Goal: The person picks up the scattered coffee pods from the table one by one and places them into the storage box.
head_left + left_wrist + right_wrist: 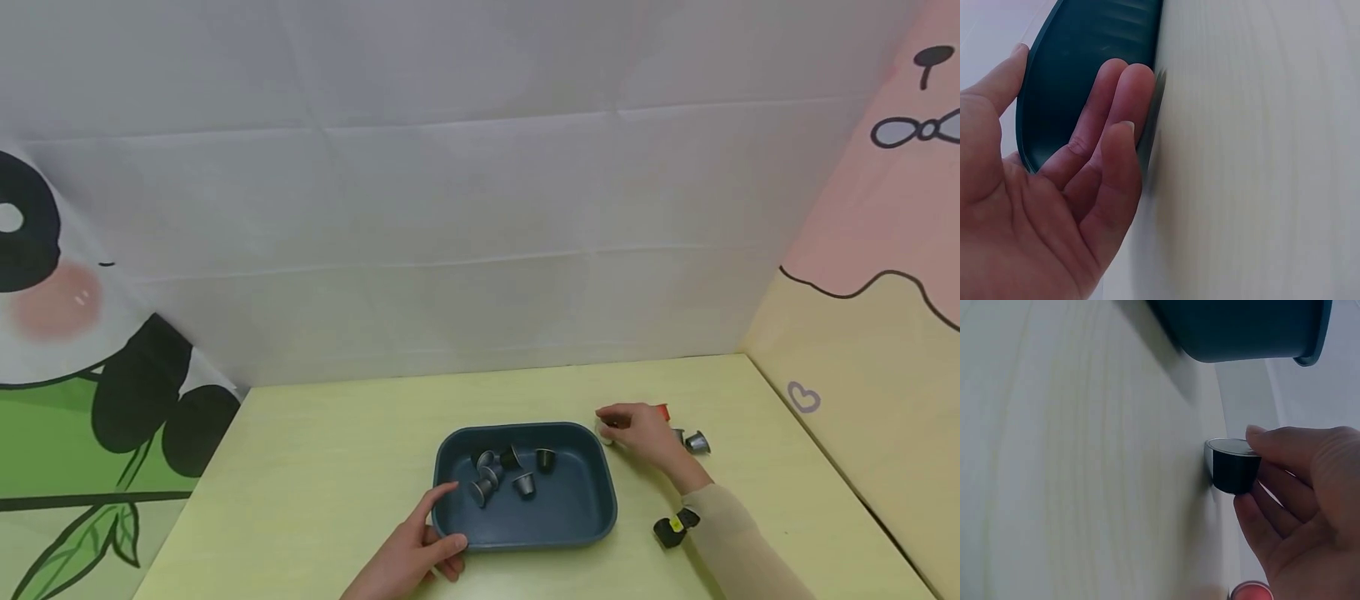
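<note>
Right hand [637,432] pinches dark capsule [1235,472] thumb-to-fingers, just outside far right corner of tray [566,512]. Left hand [414,554], half-curled, holds tray's near left corner. Dark and silvery capsules [524,487] inside tray; red capsule [663,412] right of it.

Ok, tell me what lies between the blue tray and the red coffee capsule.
The right hand, pinching a dark coffee capsule, as the head and right wrist views show.
</note>
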A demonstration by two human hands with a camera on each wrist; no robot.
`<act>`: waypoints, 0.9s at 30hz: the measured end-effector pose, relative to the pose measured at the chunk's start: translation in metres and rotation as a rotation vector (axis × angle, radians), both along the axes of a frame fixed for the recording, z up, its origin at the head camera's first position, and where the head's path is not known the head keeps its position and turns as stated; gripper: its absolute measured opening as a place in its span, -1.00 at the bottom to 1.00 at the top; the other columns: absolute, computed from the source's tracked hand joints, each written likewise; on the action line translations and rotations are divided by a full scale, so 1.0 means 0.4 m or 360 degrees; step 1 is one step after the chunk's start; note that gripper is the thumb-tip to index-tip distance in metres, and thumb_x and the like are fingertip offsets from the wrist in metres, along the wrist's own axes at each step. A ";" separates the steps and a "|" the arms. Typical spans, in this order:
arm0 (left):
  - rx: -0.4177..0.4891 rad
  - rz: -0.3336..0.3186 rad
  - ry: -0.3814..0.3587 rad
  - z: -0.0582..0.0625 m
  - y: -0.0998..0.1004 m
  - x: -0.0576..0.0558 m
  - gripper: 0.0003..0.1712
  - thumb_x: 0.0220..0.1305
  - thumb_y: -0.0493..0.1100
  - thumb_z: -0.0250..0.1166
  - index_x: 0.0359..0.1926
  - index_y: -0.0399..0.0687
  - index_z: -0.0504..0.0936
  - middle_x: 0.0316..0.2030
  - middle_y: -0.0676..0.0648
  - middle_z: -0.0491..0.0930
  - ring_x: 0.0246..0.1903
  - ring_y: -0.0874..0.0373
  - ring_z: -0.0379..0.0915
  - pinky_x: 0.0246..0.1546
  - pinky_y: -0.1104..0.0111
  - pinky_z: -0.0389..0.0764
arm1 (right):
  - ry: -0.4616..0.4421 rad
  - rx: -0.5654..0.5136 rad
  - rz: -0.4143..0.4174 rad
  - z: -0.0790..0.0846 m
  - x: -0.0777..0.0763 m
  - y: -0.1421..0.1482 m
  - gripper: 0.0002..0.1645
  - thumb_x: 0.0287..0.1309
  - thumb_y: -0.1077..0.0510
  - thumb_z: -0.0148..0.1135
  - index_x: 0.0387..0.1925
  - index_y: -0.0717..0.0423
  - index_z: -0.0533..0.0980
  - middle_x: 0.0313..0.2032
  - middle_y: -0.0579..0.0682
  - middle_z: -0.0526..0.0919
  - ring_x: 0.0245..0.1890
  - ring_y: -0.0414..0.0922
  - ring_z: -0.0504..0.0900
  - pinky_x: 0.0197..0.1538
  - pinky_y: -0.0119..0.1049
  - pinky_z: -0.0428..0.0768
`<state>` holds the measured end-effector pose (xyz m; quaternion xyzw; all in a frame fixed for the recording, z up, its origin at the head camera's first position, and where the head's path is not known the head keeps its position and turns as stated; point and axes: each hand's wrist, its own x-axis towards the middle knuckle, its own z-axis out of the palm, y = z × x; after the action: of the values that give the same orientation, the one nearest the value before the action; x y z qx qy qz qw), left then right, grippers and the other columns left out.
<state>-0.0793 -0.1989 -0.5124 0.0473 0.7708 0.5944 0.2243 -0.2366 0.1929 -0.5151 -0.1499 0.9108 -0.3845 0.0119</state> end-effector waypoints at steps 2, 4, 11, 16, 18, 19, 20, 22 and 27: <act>0.0002 -0.0001 0.0001 -0.001 0.000 0.000 -0.15 0.38 0.05 0.30 0.54 0.15 0.06 -0.44 -0.14 0.70 -0.44 -0.08 0.68 -0.48 0.24 0.47 | 0.0000 0.0016 0.0014 0.001 0.004 0.005 -0.63 0.18 0.21 0.42 0.02 0.25 0.66 -0.08 0.13 0.73 -0.07 0.05 0.69 -0.01 -0.03 0.59; 0.0003 -0.0003 0.0004 -0.003 0.000 -0.001 -0.15 0.39 0.05 0.30 0.54 0.16 0.06 -0.44 -0.14 0.70 -0.44 -0.08 0.68 -0.49 0.23 0.46 | -0.0007 0.0018 0.0017 -0.002 0.008 0.011 -0.62 0.17 0.23 0.42 0.03 0.26 0.65 -0.06 0.14 0.72 -0.06 0.05 0.70 -0.01 -0.04 0.60; 0.0011 -0.0008 -0.0018 -0.003 0.000 -0.002 -0.13 0.37 0.07 0.31 0.54 0.14 0.05 -0.44 -0.15 0.69 -0.43 -0.08 0.68 -0.44 0.23 0.49 | 0.0002 0.0063 -0.0010 -0.019 0.019 0.024 -0.66 0.13 0.22 0.44 -0.01 0.15 0.70 -0.06 0.10 0.73 -0.10 -0.03 0.72 -0.04 -0.09 0.61; 0.0034 -0.0013 -0.0023 0.004 -0.001 0.000 -0.12 0.38 0.05 0.31 0.55 0.10 0.04 -0.43 -0.17 0.69 -0.42 -0.10 0.68 -0.40 0.22 0.52 | 0.0004 0.0049 -0.0042 -0.020 0.022 0.021 -0.67 0.11 0.23 0.46 -0.04 0.14 0.71 -0.09 0.07 0.74 -0.09 -0.01 0.71 -0.03 -0.07 0.61; 0.0044 -0.0011 -0.0024 0.007 0.000 0.001 -0.12 0.37 0.05 0.31 0.55 0.10 0.04 -0.43 -0.17 0.69 -0.42 -0.11 0.68 -0.39 0.22 0.54 | 0.0007 0.0039 -0.0052 -0.019 0.023 0.021 -0.67 0.11 0.24 0.45 -0.04 0.14 0.71 -0.09 0.07 0.74 -0.07 0.02 0.70 -0.02 -0.05 0.60; 0.0047 -0.0009 -0.0025 0.008 0.000 0.002 -0.11 0.37 0.05 0.31 0.55 0.10 0.04 -0.43 -0.17 0.69 -0.42 -0.11 0.68 -0.38 0.22 0.54 | 0.0012 0.0032 -0.0051 -0.018 0.025 0.022 -0.67 0.11 0.24 0.45 -0.04 0.15 0.71 -0.10 0.07 0.74 -0.06 0.04 0.70 -0.02 -0.04 0.60; 0.0050 -0.0008 -0.0025 0.009 0.001 0.002 -0.11 0.37 0.04 0.31 0.55 0.09 0.04 -0.42 -0.18 0.69 -0.42 -0.12 0.68 -0.38 0.22 0.54 | 0.0012 0.0024 -0.0056 -0.018 0.026 0.022 -0.68 0.11 0.24 0.45 -0.04 0.15 0.71 -0.10 0.07 0.74 -0.05 0.05 0.69 -0.02 -0.03 0.60; 0.0049 -0.0005 -0.0025 0.010 0.002 0.003 -0.11 0.37 0.05 0.31 0.55 0.10 0.04 -0.42 -0.18 0.69 -0.42 -0.11 0.68 -0.37 0.22 0.54 | 0.0021 0.0019 -0.0047 -0.020 0.027 0.025 -0.67 0.12 0.25 0.45 -0.04 0.15 0.71 -0.09 0.07 0.74 -0.03 0.07 0.69 -0.02 -0.03 0.60; 0.0043 0.0006 -0.0034 0.007 0.004 0.003 -0.11 0.36 0.06 0.32 0.55 0.12 0.04 -0.42 -0.17 0.69 -0.42 -0.11 0.68 -0.38 0.21 0.54 | 0.0034 0.0008 -0.0044 -0.027 0.024 0.030 -0.67 0.13 0.24 0.45 -0.03 0.14 0.71 -0.09 0.05 0.74 -0.03 0.05 0.69 -0.02 -0.05 0.61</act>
<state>-0.0781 -0.1973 -0.5095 0.0424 0.7604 0.6056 0.2308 -0.2271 0.2047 -0.5259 -0.1412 0.9138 -0.3808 -0.0028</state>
